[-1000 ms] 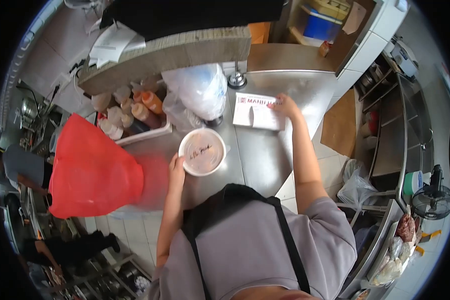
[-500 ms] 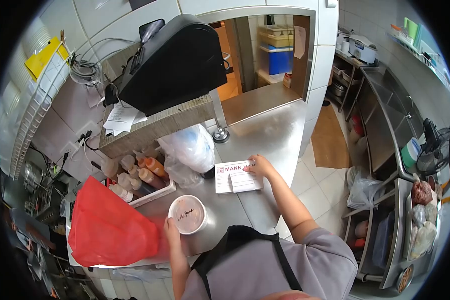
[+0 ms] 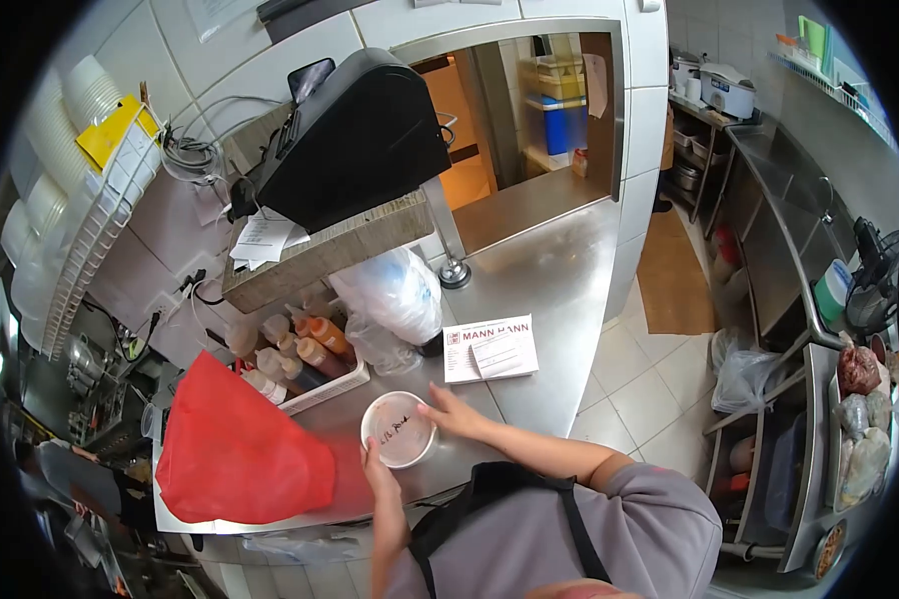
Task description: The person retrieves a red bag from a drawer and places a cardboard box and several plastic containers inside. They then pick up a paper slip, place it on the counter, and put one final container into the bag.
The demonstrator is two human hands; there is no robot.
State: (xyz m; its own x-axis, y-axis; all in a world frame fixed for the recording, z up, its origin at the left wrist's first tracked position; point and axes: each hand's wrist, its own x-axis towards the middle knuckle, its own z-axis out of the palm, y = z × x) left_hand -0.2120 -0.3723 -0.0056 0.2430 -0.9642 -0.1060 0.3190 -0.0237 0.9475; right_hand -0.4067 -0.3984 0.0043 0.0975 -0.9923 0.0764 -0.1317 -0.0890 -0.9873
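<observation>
A round white lidded container (image 3: 398,427) with handwriting on its lid stands on the steel counter (image 3: 559,290) in front of me. My left hand (image 3: 378,467) holds its near edge. My right hand (image 3: 451,410) rests its fingers on the lid's right rim. A white printed pad with a small slip on it (image 3: 489,349) lies on the counter to the right, apart from both hands. A red plastic bag (image 3: 238,454) sits just left of the container.
A tray of sauce bottles (image 3: 295,359) and clear plastic bags (image 3: 390,295) stand behind the container. A black register (image 3: 355,135) sits on a shelf above. A pass-through window opens beyond. Shelves and a sink line the right side.
My right hand left the printed pad and came back to the container's lid. My left hand stays on the container. The view has tilted up slightly.
</observation>
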